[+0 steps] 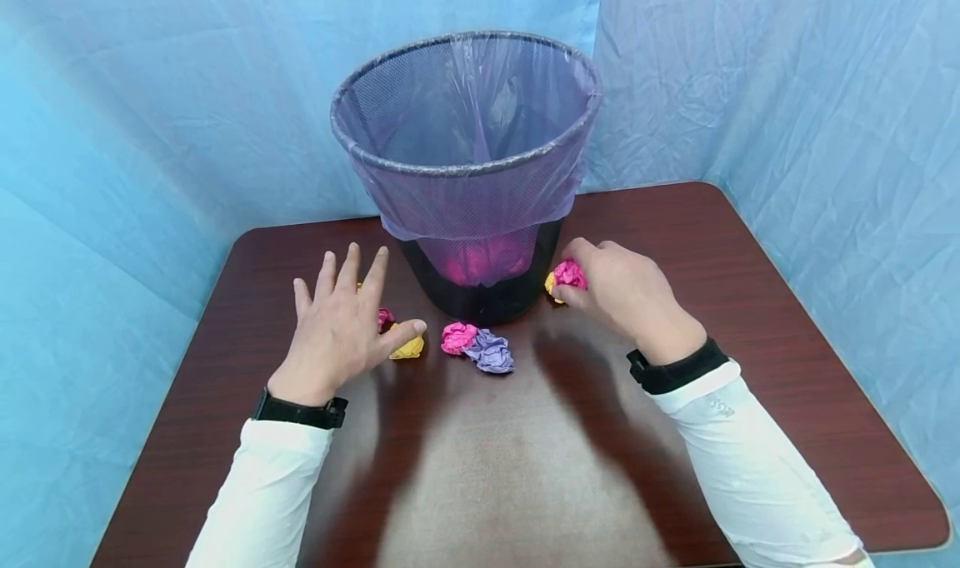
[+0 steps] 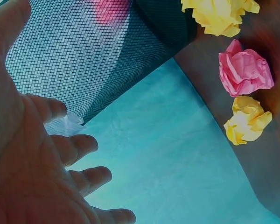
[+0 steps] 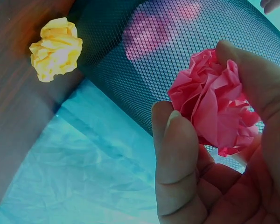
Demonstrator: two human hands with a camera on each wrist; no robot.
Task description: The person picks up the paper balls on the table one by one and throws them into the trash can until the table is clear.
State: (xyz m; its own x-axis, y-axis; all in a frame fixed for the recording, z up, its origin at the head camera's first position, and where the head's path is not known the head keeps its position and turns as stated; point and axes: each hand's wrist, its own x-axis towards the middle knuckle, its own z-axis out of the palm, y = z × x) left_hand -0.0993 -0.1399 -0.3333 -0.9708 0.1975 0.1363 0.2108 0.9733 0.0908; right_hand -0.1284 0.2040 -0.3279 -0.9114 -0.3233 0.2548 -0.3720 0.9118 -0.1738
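Crumpled pink paper ball point(image 1: 570, 274) pinched in right hand point(image 1: 626, 293), beside mesh bin point(image 1: 480, 293).

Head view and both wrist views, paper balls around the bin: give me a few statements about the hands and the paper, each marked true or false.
1. The right hand holds a pink paper ball. True.
2. The left hand grips a yellow paper ball. False: its fingers are spread and hold nothing; a yellow ball lies by its thumb.
3. The bin is lined with a purple bag. True.
4. The purple paper ball lies inside the bin. False: it lies on the table, in front of the bin, next to a second pink ball.
5. Something pink shows through the bin's mesh. True.
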